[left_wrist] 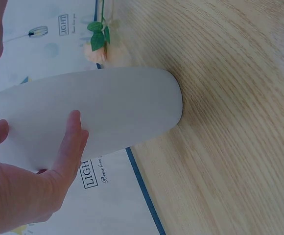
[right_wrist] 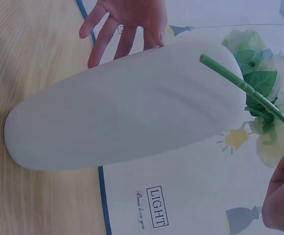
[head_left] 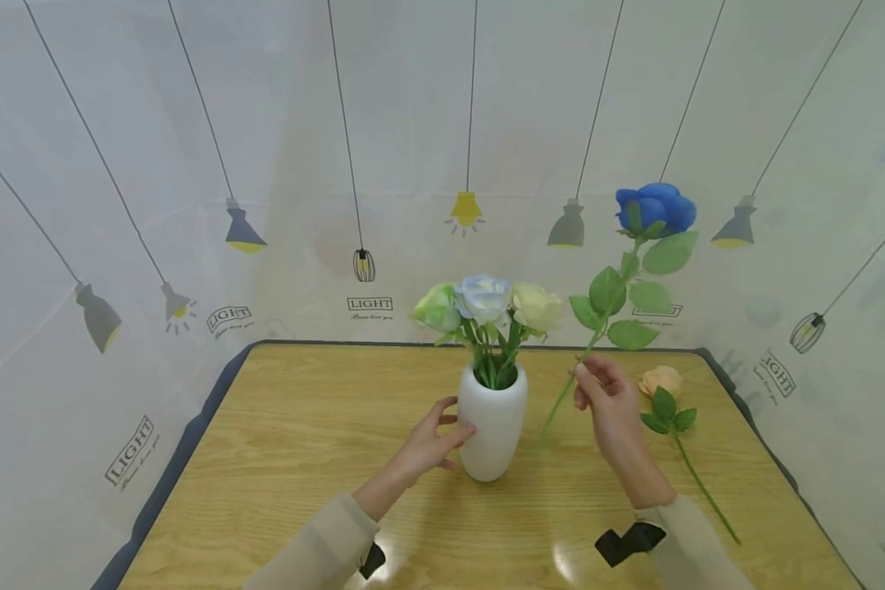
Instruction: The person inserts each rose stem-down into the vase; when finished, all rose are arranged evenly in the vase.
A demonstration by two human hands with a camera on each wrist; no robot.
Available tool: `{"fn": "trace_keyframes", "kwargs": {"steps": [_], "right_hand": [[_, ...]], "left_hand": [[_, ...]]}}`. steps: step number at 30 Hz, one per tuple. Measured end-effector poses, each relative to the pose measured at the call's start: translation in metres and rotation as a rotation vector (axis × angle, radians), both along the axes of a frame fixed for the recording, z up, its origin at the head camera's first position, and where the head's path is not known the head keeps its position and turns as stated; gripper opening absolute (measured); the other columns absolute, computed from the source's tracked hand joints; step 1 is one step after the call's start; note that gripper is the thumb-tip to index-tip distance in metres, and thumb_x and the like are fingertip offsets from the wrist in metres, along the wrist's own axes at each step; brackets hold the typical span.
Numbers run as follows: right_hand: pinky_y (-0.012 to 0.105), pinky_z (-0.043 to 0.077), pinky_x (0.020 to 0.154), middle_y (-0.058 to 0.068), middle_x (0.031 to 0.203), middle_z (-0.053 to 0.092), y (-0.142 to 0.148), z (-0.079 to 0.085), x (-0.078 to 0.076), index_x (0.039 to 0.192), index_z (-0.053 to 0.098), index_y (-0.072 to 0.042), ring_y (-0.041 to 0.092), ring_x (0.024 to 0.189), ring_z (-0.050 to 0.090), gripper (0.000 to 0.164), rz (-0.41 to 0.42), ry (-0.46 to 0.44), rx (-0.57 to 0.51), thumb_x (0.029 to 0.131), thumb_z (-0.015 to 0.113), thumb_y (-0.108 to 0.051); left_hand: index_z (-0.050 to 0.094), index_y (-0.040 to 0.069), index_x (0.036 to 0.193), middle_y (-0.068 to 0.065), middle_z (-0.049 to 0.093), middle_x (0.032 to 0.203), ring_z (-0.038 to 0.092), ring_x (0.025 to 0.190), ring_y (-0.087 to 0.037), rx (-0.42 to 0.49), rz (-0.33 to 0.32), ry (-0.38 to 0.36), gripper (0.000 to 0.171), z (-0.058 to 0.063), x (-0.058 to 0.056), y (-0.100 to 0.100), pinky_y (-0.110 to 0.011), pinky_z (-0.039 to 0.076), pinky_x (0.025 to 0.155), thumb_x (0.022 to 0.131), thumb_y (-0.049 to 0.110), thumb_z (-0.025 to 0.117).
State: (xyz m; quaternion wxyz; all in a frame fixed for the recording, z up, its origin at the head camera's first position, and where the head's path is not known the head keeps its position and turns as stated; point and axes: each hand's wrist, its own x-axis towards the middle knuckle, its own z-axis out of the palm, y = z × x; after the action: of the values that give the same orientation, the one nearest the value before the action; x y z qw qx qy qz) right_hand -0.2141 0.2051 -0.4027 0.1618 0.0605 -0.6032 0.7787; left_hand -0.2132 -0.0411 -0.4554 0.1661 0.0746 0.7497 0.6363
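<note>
Standing inside table edges, vase seemingly touched by spread left hand; blue rose pinched by right hand.

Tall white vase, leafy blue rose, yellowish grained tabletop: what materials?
Tall white vase: matte ceramic or plastic; smooth, no sharp glints.
Leafy blue rose: likely fabric petals, plastic stem; matte petals, evenly green stem.
Yellowish grained tabletop: satin wood or laminate; soft glare.

A: Vase position?
B: On counter, three roses in it, left hand at its left side.
A: Right of it?
B: Rose in right hand; loose rose lies on counter farther right.
</note>
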Motion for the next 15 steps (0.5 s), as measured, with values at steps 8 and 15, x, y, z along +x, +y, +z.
{"fn": "trace_keyframes", "kwargs": {"steps": [8, 15], "right_hand": [[0.017, 0.032, 0.043, 0.002, 0.081, 0.059, -0.016, 0.025, -0.01, 0.092, 0.056, -0.006, 0.009, 0.047, 0.039, 0.007, -0.051, 0.073, -0.236, 0.085, 0.058, -0.005], [0.017, 0.032, 0.042, 0.005, 0.081, 0.06, -0.021, 0.039, -0.021, 0.097, 0.055, 0.003, 0.009, 0.046, 0.038, 0.016, -0.125, 0.177, -0.2, 0.084, 0.06, -0.005]], "left_hand": [[0.028, 0.011, 0.136, -0.022, 0.037, 0.127, 0.052, 0.098, -0.033, -0.005, -0.003, 0.005, 0.067, 0.001, 0.0, 0.0, -0.04, 0.051, 0.061, 0.083, 0.036, 0.06], [0.028, 0.011, 0.136, -0.022, 0.037, 0.128, 0.052, 0.098, -0.033, 0.002, -0.008, 0.003, 0.066, 0.0, 0.0, 0.0, -0.043, 0.051, 0.063, 0.084, 0.036, 0.06]]}}
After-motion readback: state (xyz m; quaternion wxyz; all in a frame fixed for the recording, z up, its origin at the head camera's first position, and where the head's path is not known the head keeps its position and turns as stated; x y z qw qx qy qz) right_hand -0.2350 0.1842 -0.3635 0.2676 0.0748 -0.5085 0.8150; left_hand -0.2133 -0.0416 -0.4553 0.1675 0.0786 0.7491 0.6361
